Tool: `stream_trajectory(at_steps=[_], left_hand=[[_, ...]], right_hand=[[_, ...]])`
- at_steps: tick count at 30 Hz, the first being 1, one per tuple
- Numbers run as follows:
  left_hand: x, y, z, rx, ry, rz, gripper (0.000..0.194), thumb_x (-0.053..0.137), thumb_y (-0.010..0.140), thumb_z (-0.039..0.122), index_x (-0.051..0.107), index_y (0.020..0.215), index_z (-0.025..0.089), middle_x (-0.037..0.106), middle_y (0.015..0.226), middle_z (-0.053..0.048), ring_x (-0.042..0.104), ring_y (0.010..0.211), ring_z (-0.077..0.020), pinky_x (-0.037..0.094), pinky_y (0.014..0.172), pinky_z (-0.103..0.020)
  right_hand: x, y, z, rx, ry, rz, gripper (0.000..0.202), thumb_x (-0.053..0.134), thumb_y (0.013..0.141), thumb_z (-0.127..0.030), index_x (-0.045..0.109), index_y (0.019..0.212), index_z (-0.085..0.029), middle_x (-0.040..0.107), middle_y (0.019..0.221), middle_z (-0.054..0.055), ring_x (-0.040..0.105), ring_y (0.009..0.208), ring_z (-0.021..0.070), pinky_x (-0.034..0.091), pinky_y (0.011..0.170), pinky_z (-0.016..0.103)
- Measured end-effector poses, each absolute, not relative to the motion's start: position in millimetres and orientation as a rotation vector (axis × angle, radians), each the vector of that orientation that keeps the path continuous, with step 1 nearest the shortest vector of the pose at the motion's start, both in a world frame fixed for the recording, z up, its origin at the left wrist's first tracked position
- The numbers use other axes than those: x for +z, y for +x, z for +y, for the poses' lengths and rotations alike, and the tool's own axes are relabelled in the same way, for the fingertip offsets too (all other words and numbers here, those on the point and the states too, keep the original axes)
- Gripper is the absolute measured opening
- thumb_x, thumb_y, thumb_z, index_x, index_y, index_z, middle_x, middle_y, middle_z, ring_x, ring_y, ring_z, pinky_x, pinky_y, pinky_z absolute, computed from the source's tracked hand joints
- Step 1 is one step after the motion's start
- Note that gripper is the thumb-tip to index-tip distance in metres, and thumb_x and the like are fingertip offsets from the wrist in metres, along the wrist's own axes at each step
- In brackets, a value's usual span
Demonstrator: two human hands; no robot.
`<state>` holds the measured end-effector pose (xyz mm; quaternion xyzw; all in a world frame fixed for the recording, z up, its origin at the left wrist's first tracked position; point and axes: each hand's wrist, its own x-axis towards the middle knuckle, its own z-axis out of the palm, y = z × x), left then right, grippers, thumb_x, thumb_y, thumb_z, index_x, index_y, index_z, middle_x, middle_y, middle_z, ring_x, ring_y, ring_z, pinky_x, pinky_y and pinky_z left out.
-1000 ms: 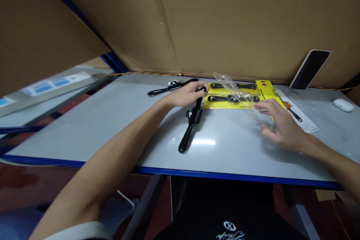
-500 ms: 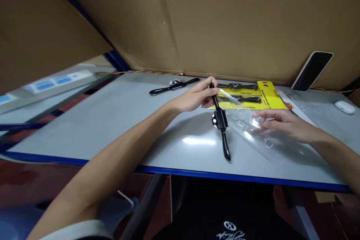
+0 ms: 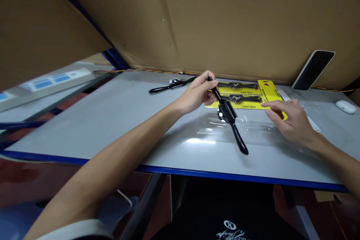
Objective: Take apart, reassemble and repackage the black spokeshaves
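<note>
My left hand (image 3: 200, 92) is closed around the upper handle of a black spokeshave (image 3: 227, 111), which hangs tilted above the table with its lower handle pointing toward me. On the right, my right hand (image 3: 292, 122) is empty, its thumb and forefinger apart. Beneath the tool and left of that hand, a clear plastic blister shell (image 3: 250, 133) rests on the tabletop. A second black spokeshave (image 3: 161, 89) lies behind my left wrist. Farther back is a yellow backing card (image 3: 270, 92) printed with pictures of spokeshaves.
A phone (image 3: 313, 70) leans against the brown back panel (image 3: 239, 22). Right of it lies a white rounded case (image 3: 345, 107). More clear plastic (image 3: 327, 120) and a white paper sheet are beside the card. The table (image 3: 92, 120) has a blue front edge.
My right hand has let go of the clear plastic shell, which now lies flat on the table. The held spokeshave's lower end has swung to the right.
</note>
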<state>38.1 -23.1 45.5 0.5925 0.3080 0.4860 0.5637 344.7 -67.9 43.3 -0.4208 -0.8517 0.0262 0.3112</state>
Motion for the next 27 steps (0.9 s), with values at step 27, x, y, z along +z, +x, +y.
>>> stream_trajectory(at_steps=[27], left_hand=[[40,47,-26,1.343,1.470,0.718,0.051,0.077,0.085,0.054,0.036,0.090,0.023,0.062,0.067,0.007,0.073,0.070,-0.0144,0.053,0.067,-0.024]], right_hand=[[54,345,-65,1.153,-1.220,-1.857,0.042,0.065,0.092,-0.051,0.076,0.119,-0.022,0.070,0.085,0.004,0.049,0.054,0.0103,0.037,0.049,0.029]])
